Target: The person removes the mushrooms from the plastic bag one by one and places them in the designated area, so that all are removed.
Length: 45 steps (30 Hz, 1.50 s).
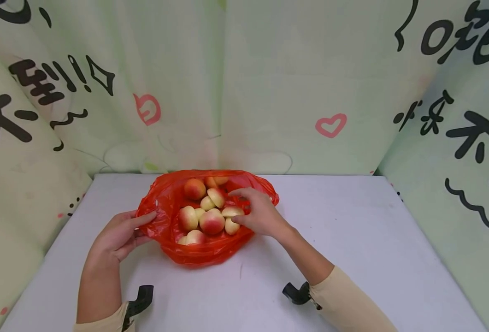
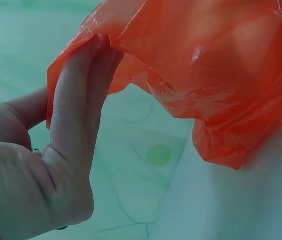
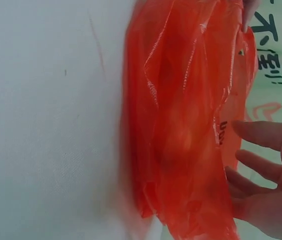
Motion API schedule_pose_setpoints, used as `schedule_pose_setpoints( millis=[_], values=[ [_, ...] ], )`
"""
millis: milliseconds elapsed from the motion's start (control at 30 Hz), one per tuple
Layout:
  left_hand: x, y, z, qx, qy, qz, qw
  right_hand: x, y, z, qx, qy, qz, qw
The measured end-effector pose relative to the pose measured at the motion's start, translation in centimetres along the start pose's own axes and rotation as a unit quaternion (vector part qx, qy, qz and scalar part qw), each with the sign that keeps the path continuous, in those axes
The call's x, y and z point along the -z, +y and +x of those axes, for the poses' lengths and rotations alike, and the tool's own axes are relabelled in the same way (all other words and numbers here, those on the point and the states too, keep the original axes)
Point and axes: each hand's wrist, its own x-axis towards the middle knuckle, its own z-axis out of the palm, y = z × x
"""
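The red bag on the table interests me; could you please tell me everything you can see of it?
The red bag is thin, glossy and wrinkled, apparently plastic, and partly see-through. It sits toward the far side of the pale table, its mouth open upward with a crumpled rim. Inside lie peach-like fruits and mushroom-shaped pieces. The left hand pinches its left edge; the right hand is at the opening's right side, though whether it touches the bag is unclear.

A smooth white table with straight edges (image 1: 331, 230) stands in front of a pale green cloth hanging (image 1: 269, 69), and similar cloth encloses its left and right sides. Thick black written characters (image 1: 472, 133) decorate these side parts. At the back, a red heart outline (image 1: 342, 123) is visible. The light is soft.
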Motion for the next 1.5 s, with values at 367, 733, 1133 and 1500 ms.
schedule_pose_setpoints(
  millis=[367,733,1133,1500],
  values=[
    [0.0,0.1,-0.2,-0.005,-0.006,-0.008,0.9999,-1.2,0.4,0.8,-0.030,-0.046,-0.045,0.997],
    [-0.2,0.1,-0.1,-0.007,0.000,-0.001,1.0000,-1.7,0.5,0.7,-0.039,-0.059,-0.081,0.994],
    [0.1,0.0,-0.2,-0.005,0.002,0.017,0.9998,-2.2,0.9,0.8,-0.005,-0.060,-0.088,0.994],
    [0.0,-0.3,0.0,-0.008,-0.003,0.022,0.9997,-2.7,1.1,0.4,0.002,-0.044,-0.080,0.996]
  ],
)
